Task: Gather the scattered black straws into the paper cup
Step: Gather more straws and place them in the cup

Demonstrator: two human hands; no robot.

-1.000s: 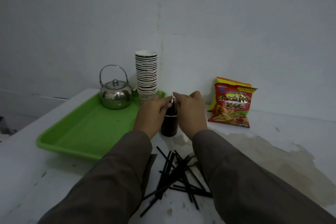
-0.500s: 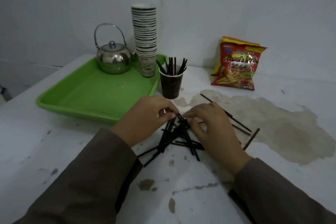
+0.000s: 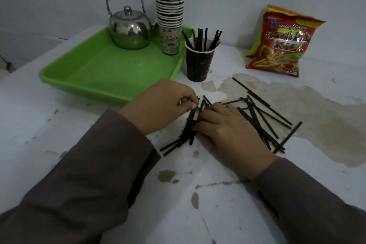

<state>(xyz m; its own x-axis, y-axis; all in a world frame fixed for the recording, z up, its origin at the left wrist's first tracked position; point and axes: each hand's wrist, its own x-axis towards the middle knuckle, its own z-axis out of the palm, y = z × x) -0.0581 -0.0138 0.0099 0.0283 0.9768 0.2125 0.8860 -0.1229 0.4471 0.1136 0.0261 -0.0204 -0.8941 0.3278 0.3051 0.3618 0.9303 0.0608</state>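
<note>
On the white, stained table [image 3: 79, 117], just in front of the green tray [image 3: 111, 73]: left hand [image 3: 160, 105] lowered onto the near end of the pile of black straws [image 3: 263, 119], thumb and forefinger pinched closed over the tip of one or two straws at the left of the heap. Hard to tell how many lie in that pinch. To the right, right hand [image 3: 223, 125] laid palm-down and fairly flat across the middle of the pile, fingers stretched toward the left hand and pressing on several straws; no telling whether any are truly gripped or merely pinned to the table. Dark long sleeves [image 3: 89, 174] on both arms.

Loose straws spread in a crisscross heap under and to the right of the hands, some over the brownish stain [image 3: 316, 125], a few poking out below the left fingers toward the near edge.

Behind the hands, just beside the tray's right corner: dark paper cup [image 3: 199, 65], upright, with a bunch of straws already standing in it and fanning above the rim.

On the tray, at the back: steel kettle [image 3: 129, 29] with its handle up, and a tall stack of paper cups [image 3: 170, 6] beside it. Far right, against the wall: red snack bag [image 3: 281, 43], leaning upright, well apart from the straws.
</note>
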